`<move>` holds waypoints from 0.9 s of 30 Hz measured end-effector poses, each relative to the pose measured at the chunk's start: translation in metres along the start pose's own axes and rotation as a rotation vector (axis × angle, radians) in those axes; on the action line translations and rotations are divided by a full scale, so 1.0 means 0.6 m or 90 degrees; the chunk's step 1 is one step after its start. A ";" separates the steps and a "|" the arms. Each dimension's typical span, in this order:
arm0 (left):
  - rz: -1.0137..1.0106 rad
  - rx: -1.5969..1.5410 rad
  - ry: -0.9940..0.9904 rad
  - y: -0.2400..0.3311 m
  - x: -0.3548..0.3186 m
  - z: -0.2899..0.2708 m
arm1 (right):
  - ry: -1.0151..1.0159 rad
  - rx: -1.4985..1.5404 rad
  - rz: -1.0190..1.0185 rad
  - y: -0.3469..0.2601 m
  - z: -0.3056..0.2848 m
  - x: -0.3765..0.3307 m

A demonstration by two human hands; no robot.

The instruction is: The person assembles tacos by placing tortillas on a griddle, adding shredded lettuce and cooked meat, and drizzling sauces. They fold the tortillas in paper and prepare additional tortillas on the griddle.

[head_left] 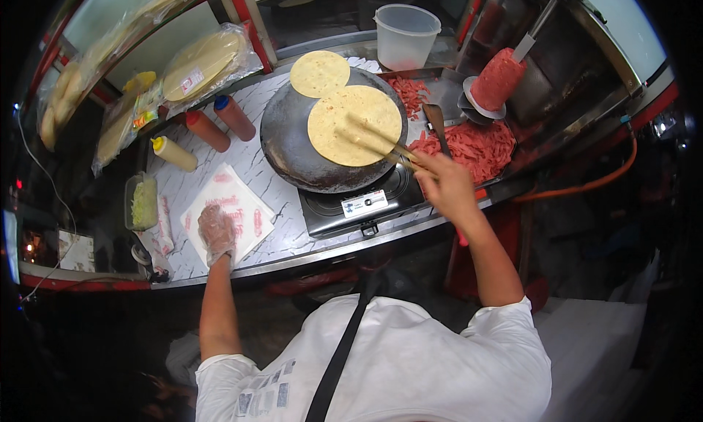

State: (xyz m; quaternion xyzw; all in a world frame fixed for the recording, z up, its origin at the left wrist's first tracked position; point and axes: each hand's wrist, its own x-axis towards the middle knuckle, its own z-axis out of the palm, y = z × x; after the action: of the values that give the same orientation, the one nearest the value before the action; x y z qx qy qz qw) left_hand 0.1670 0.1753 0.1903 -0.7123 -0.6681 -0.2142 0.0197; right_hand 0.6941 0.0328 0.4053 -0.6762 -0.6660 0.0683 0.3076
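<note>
My right hand [448, 189] is closed around a pair of tongs [381, 152], whose tips reach over the large flatbread [344, 121]. That flatbread lies on a dark round griddle [289, 154] and slightly overlaps a smaller flatbread [320, 73] at the far edge. Motion smears the tongs' tips, so I cannot tell whether they touch the bread. In a clear plastic glove, my left hand [217, 230] rests on printed white wrapping paper [253, 224], fingers extended and nothing visibly held.
A gas stove [329, 217] supports the griddle. Shaved reddish meat [480, 149], a spatula [435, 121] and a meat spit [498, 79] are on the right. Sauce bottles [207, 131], shredded greens [143, 204] and bagged flatbreads [203, 64] sit left; a bucket [407, 37] stands behind.
</note>
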 end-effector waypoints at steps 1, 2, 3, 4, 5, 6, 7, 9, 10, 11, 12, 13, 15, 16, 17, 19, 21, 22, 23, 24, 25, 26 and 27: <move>-0.004 0.008 -0.004 -0.001 0.001 0.001 | -0.100 -0.049 -0.014 -0.006 0.000 -0.006; 0.011 -0.005 0.009 -0.002 0.001 0.001 | -0.051 -0.050 -0.041 -0.011 -0.002 -0.010; 0.024 -0.018 0.023 -0.003 0.001 0.001 | -0.042 -0.038 -0.055 -0.013 -0.011 -0.013; 0.018 -0.031 0.025 -0.004 0.000 0.002 | -0.035 -0.027 -0.070 -0.012 -0.024 -0.013; 0.035 -0.028 0.034 -0.005 -0.001 0.002 | -0.047 -0.019 -0.039 -0.008 -0.046 -0.014; 0.034 -0.025 0.032 -0.005 -0.002 0.002 | -0.064 -0.001 0.012 -0.005 -0.062 -0.012; 0.027 -0.030 0.027 -0.006 -0.002 0.002 | -0.073 -0.045 0.039 -0.005 -0.069 -0.012; 0.029 -0.042 0.029 -0.006 -0.005 0.002 | -0.051 -0.091 0.065 -0.012 -0.069 -0.015; 0.033 -0.052 0.037 -0.006 -0.005 0.002 | -0.021 -0.093 0.064 -0.019 -0.060 -0.018; 0.031 -0.061 0.036 -0.006 -0.006 0.002 | 0.001 -0.096 0.087 -0.028 -0.050 -0.023; 0.035 -0.070 0.043 -0.005 -0.007 0.003 | 0.005 -0.067 0.041 -0.038 -0.038 -0.029; 0.047 -0.080 0.056 -0.007 -0.007 0.003 | 0.000 -0.037 0.019 -0.048 -0.026 -0.036; 0.050 -0.085 0.048 -0.010 -0.006 0.006 | -0.051 -0.045 0.000 -0.060 -0.020 -0.045; 0.035 -0.088 0.032 -0.012 -0.005 0.008 | -0.026 -0.059 0.019 -0.063 -0.021 -0.049; 0.055 -0.094 0.048 -0.014 -0.006 0.010 | -0.025 -0.065 0.036 -0.063 -0.029 -0.052; 0.044 -0.102 0.033 -0.018 -0.008 0.014 | -0.005 -0.006 0.095 -0.060 -0.041 -0.055; 0.054 -0.119 0.045 -0.020 -0.009 0.015 | -0.011 -0.056 0.085 -0.058 -0.046 -0.057; 0.053 -0.123 0.044 -0.021 -0.010 0.015 | -0.014 -0.068 0.092 -0.058 -0.046 -0.059; 0.056 -0.124 0.044 -0.020 -0.010 0.015 | -0.005 -0.062 0.079 -0.059 -0.042 -0.061; 0.056 -0.122 0.044 -0.020 -0.010 0.015 | 0.017 -0.067 0.064 -0.062 -0.038 -0.064; 0.060 -0.123 0.057 -0.019 -0.010 0.014 | 0.021 -0.066 0.067 -0.066 -0.033 -0.067; 0.052 -0.122 0.047 -0.017 -0.010 0.013 | 0.024 -0.050 0.067 -0.069 -0.030 -0.069; 0.049 -0.124 0.051 -0.016 -0.009 0.013 | 0.015 -0.078 0.068 -0.072 -0.029 -0.071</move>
State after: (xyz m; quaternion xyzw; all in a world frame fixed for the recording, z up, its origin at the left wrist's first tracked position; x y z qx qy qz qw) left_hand 0.1598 0.1738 0.1789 -0.7268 -0.6148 -0.3059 -0.0148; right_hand 0.6612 -0.0165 0.4277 -0.7292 -0.6280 0.0363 0.2693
